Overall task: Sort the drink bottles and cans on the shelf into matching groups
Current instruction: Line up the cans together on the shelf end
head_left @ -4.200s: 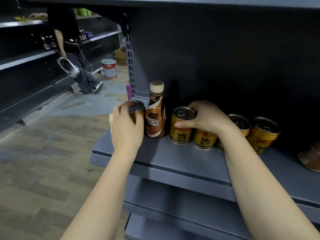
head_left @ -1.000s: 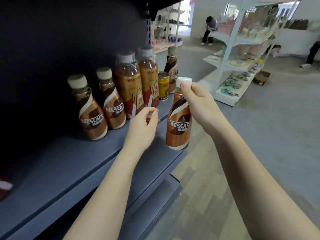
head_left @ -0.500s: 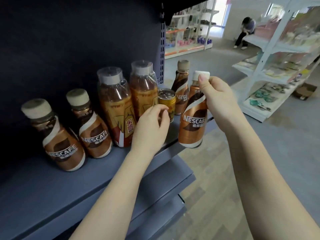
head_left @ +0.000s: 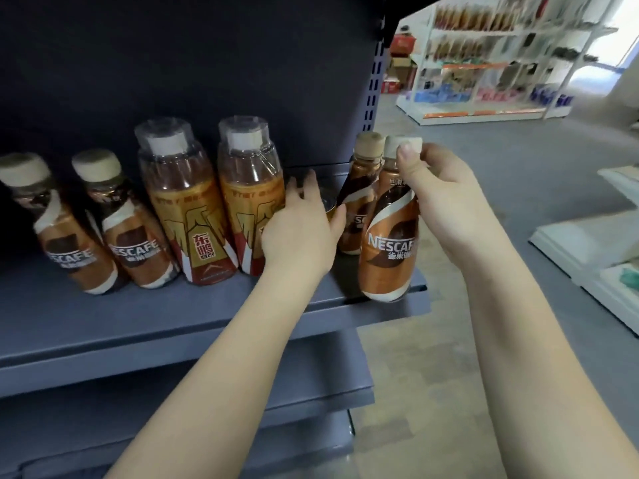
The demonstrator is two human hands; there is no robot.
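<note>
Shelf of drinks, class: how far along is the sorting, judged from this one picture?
Done: two coffee bottles stand together at the left, and two larger tea bottles stand paired beside them. In hand: the right hand pinches the cap of a coffee bottle at the shelf edge; the left hand grips a mostly hidden can. Left: the right-side coffee bottles, including one behind, sit apart from the left pair.
</note>
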